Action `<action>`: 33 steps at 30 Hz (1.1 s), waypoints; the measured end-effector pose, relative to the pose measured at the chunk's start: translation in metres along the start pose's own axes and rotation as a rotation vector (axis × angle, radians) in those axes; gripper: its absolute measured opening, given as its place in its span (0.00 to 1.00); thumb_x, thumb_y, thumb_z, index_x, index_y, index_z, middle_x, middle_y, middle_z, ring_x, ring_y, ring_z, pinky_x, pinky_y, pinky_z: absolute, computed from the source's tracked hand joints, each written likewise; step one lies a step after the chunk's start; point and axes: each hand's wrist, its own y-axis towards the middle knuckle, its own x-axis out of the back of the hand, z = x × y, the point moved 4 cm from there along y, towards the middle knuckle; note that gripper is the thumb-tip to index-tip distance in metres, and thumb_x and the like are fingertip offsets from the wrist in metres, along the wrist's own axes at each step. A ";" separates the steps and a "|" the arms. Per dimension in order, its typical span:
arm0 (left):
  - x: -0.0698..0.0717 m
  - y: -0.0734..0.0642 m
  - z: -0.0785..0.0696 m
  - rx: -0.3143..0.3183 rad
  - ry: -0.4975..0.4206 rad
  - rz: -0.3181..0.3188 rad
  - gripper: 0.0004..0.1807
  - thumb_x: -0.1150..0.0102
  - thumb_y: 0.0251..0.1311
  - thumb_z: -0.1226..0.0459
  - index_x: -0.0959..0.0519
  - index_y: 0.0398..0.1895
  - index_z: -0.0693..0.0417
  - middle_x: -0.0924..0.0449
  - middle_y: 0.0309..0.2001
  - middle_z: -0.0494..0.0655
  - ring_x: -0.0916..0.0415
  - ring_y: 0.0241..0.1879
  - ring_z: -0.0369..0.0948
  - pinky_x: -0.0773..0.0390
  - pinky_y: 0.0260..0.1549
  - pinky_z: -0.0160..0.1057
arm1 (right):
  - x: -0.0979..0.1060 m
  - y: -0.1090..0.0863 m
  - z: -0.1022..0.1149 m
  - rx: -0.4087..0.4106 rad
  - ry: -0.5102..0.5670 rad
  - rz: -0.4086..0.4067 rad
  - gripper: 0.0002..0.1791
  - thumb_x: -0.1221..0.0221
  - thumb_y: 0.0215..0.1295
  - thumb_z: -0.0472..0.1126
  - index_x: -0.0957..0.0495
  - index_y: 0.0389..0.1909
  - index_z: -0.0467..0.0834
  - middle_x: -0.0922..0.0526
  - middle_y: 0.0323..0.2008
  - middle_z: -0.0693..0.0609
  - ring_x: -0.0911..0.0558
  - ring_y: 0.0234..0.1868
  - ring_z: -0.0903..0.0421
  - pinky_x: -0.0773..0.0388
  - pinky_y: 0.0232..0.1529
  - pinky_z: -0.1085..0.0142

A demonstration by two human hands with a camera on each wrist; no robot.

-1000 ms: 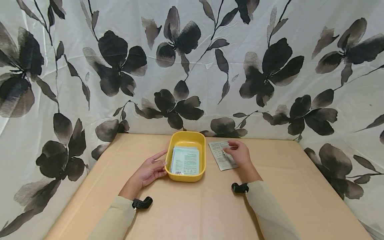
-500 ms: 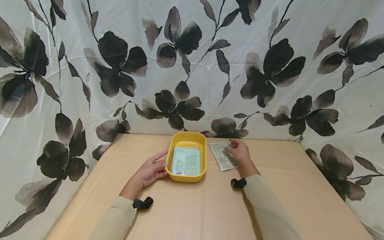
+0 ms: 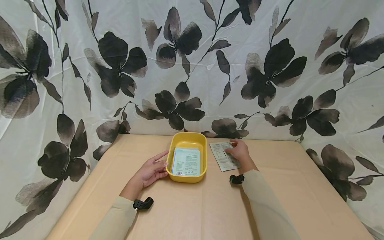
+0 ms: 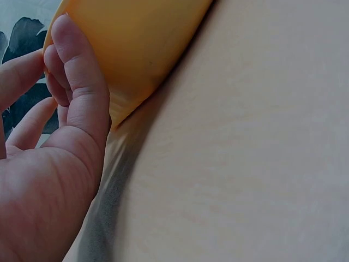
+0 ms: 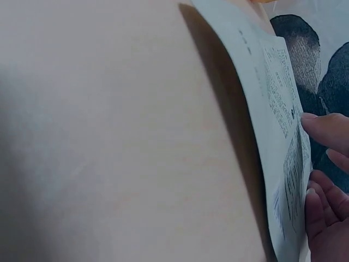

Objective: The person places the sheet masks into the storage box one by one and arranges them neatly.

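A yellow plastic tray [image 3: 186, 179] stands near the back of the table with several flat, printed pale-blue sachets [image 3: 186, 161] inside. My left hand [image 3: 151, 171] touches the tray's left wall with relaxed fingers; the left wrist view shows the fingertips against the yellow rim [image 4: 136, 43]. To the right of the tray lies another printed sachet [image 3: 222, 156], pale green-grey. My right hand [image 3: 240, 153] pinches its right edge, with the thumb [image 5: 324, 128] on the printed face in the right wrist view. That sachet bows a little, and its near edge casts a shadow on the table.
The table [image 3: 192, 213] has a plain beige cover. Behind it and along both sides hangs a white cloth [image 3: 222, 110] with dark flowers. A black camera sits on each wrist.
My right wrist has turned and shifted slightly left and away, with the fingers staying at the sachet's edge. The left hand and the tray hold their places.
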 end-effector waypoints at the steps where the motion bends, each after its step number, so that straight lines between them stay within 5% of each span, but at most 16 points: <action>1: 0.000 0.000 0.000 0.000 0.000 0.001 0.38 0.41 0.71 0.67 0.41 0.80 0.37 0.21 0.58 0.56 0.17 0.37 0.38 0.13 0.41 0.36 | 0.000 0.001 0.000 -0.001 -0.005 -0.001 0.34 0.29 0.63 0.42 0.28 0.69 0.38 0.24 0.63 0.34 0.25 0.62 0.37 0.28 0.65 0.46; 23: -0.004 -0.005 0.004 -0.001 0.007 -0.007 0.39 0.40 0.71 0.67 0.42 0.81 0.38 0.22 0.59 0.56 0.17 0.38 0.39 0.14 0.42 0.36 | -0.005 0.007 -0.001 -0.046 -0.023 0.016 0.37 0.29 0.62 0.41 0.30 0.70 0.34 0.24 0.63 0.32 0.23 0.57 0.40 0.24 0.61 0.48; 33: -0.004 -0.005 0.004 -0.015 0.008 -0.008 0.38 0.42 0.72 0.68 0.43 0.81 0.39 0.20 0.56 0.54 0.17 0.37 0.38 0.14 0.41 0.35 | -0.005 0.009 -0.001 -0.017 -0.017 0.018 0.36 0.30 0.62 0.40 0.30 0.70 0.34 0.20 0.58 0.34 0.19 0.49 0.44 0.21 0.51 0.54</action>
